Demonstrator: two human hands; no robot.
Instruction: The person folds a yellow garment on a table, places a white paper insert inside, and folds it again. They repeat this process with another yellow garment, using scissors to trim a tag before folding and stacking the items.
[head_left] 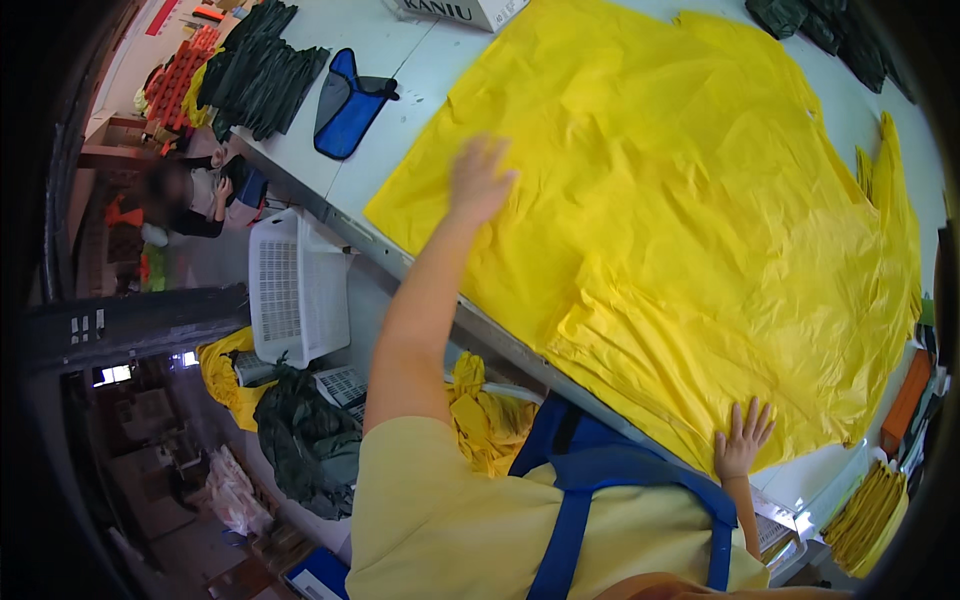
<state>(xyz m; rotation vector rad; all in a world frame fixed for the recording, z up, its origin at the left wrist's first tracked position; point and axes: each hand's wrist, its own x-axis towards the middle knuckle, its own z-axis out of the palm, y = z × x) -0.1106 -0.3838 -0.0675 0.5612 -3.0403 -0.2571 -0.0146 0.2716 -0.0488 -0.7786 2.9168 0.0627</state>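
A large yellow plastic sheet-like garment (680,210) lies spread flat across a white table (400,70). My left hand (478,180) rests flat on its near left part, fingers apart, blurred by motion. My right hand (742,440) presses flat with spread fingers on the garment's near right edge, close to the table's front edge. Neither hand holds anything.
A blue and grey cloth piece (345,100) and a pile of dark green folded garments (262,65) lie at the table's left end. More dark green items (820,25) sit far right. A white plastic basket (295,290) stands below the table. Another person (190,200) sits at left. Folded yellow pieces (870,510) lie at right.
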